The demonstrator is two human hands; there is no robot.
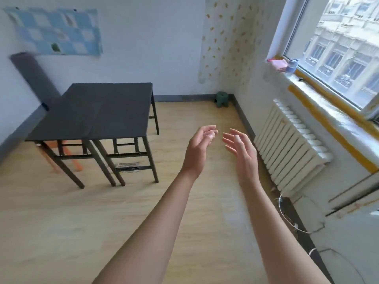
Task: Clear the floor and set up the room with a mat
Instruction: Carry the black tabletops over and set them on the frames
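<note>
The mat [32, 76], a dark roll, leans tilted against the left wall, its lower end hidden behind the tables and its top blurred; it is well apart from both hands. The left hand [198, 148] and right hand [241, 150] are held out over the wooden floor [102, 222], palms turned toward each other, fingers loosely spread and slightly bent, gripping nothing and not touching. To the left stand two dark tables [98, 111], pushed edge to edge. Under them show orange legs [75, 162], the rest covered, and a flat patch [127, 166] too dim to name. A small green stool [222, 99] sits in the far corner. On the right a white radiator [291, 146] lines the wall below the window sill [320, 99], where a pink folded cloth [276, 64] lies touching a pale blue bottle [292, 65]; its contents cannot be made out. A white cable [285, 214] loops near the radiator's base.
</note>
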